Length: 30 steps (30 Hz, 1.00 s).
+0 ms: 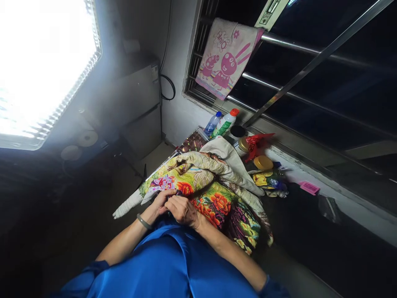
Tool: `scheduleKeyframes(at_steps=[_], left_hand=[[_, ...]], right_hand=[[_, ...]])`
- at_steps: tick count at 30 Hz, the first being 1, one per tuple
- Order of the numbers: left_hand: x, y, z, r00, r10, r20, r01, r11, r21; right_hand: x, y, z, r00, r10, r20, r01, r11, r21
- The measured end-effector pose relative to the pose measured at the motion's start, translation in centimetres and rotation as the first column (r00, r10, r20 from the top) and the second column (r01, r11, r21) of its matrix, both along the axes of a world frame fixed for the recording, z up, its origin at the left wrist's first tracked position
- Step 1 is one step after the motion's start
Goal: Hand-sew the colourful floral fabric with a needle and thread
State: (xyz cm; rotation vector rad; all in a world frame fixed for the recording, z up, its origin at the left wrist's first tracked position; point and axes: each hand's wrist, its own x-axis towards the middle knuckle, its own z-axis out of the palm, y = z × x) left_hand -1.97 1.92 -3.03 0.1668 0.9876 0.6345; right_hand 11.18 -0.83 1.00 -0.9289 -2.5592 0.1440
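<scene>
A large embroidered cloth (pixel 203 176) with red, orange and yellow flowers lies bunched up in front of me; one end is rolled into a pale tube. At its near edge my two hands meet, close to my body. My left hand (pixel 160 202), a bracelet on its wrist, has its fingers bent and pressed together against the right. My right hand (pixel 182 208) is closed, knuckles up, with thumb and forefinger hidden. A small dark purple bit shows by the fingertips, too small to name. What the fingers pinch is hidden.
Behind the cloth stand a blue-capped bottle (pixel 213 123), a red-capped bottle (pixel 226 123) and jars, one with a yellow lid (pixel 263 162). A red plastic bag (pixel 259 145) lies by them. A bright lamp (pixel 43 66) hangs at upper left. A towel (pixel 228 62) drapes over the window bars.
</scene>
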Motion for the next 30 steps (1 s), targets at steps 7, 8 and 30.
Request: scheduleKeyframes(at_steps=[7,8,30], left_hand=[[0.7,0.0,1.6,0.991,0.047,-0.123,-0.051,0.998,-0.034],[0.8,-0.1,1.8,0.990,0.064,-0.123,-0.067,0.998,-0.020],[1.5,-0.3,1.9,0.980,0.193,-0.042,-0.190,0.979,0.076]], right_hand=[[-0.4,-0.8,-0.3,0.962,-0.024,-0.273,0.081,0.977,0.197],[-0.2,-0.8,-0.3,0.934,-0.095,-0.346,0.165,0.970,0.180],[1.3,-1.0,-0.5,0.502,-0.838,-0.214,0.264,0.384,-0.884]])
